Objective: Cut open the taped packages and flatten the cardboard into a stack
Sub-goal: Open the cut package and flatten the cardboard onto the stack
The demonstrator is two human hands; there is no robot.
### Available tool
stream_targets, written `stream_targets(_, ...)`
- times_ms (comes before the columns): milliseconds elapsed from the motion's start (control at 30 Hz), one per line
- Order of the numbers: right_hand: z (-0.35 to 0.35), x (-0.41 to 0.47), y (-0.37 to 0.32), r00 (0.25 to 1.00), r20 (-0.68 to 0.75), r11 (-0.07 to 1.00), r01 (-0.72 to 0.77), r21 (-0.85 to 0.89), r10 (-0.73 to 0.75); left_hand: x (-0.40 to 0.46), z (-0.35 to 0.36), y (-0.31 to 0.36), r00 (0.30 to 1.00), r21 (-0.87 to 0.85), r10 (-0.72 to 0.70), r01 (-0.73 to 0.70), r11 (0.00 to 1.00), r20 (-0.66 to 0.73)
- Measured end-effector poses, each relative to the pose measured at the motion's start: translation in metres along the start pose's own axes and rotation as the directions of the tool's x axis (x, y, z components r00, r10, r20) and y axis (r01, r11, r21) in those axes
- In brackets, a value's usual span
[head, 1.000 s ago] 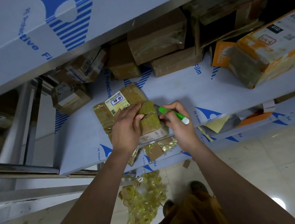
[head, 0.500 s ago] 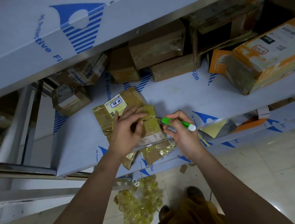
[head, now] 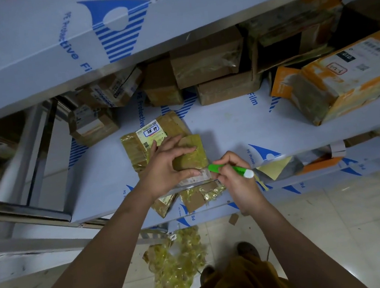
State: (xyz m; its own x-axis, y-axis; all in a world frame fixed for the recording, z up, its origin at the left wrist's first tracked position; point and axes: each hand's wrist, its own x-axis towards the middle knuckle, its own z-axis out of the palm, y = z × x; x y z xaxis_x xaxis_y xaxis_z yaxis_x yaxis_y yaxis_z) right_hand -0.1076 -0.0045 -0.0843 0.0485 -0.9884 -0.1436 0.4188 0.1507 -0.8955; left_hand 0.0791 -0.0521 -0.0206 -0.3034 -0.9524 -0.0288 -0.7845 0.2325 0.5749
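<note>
Judging by its look, the small taped package (head: 186, 155) is light and stiff-walled but slick, since glossy yellowish tape wraps most of its cardboard; it will slide under a blade unless pinned, and the best hold is across its top and near edge, clear of the seam being cut. It lies at the middle of the view on the shelf (head: 241, 128), on top of a flattened cardboard piece (head: 157, 133) bearing a white label, right at the shelf's front edge.

The left hand (head: 168, 167) clamps it there: fingers curled over the far side and top, thumb pressed along the near edge, so the package sits pinched between them. The right hand (head: 233, 176), at about 4 o'clock from the package, is closed around a green cutter (head: 228, 169) in a pen-like hold, white butt end pointing toward 4 o'clock, its tip touching the package's near right corner. The blade itself is too small to make out.

More taped boxes (head: 207, 59) crowd the shelf from 11 to 1 o'clock, an orange package (head: 333, 80) lies at 2 o'clock, and stripped tape (head: 176, 263) is heaped on the floor at 6 o'clock.
</note>
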Motion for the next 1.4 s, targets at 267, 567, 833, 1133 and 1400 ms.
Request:
stream_targets(267, -0.009, 0.002, -0.019, 0.977, -0.204, 0.949, 0.01, 0.316, 0.058, -0.002, -0.023, 0.0, 0.985, 0.286, -0.123, 0.083, 0.954, 0.122)
stream_targets(567, -0.011, 0.025, -0.014, 0.945, -0.226, 0.878, 0.106, -0.467, -0.235, -0.02, -0.048, 0.007, 0.975, 0.356, 0.028, 0.053, 0.933, -0.219)
stream_targets(833, -0.015, 0.053, -0.011, 0.997, -0.061, 0.381, -0.077, -0.922, 0.055, -0.036, -0.055, -0.01, 0.91, -0.091, -0.223, 0.204, 0.975, -0.351)
stream_targets(1133, 0.021, 0.045, -0.032, 0.985, 0.014, 0.477, 0.096, -0.874, -0.173, -0.045, -0.066, -0.019, 0.79, 0.246, -0.062, 0.263, 0.933, -0.61)
stream_targets(1400, 0.087, 0.041, -0.02, 0.979, 0.192, 0.704, 0.09, -0.705, 0.067, -0.045, -0.044, -0.05, 0.95, -0.11, -0.172, 0.148, 0.983, -0.258)
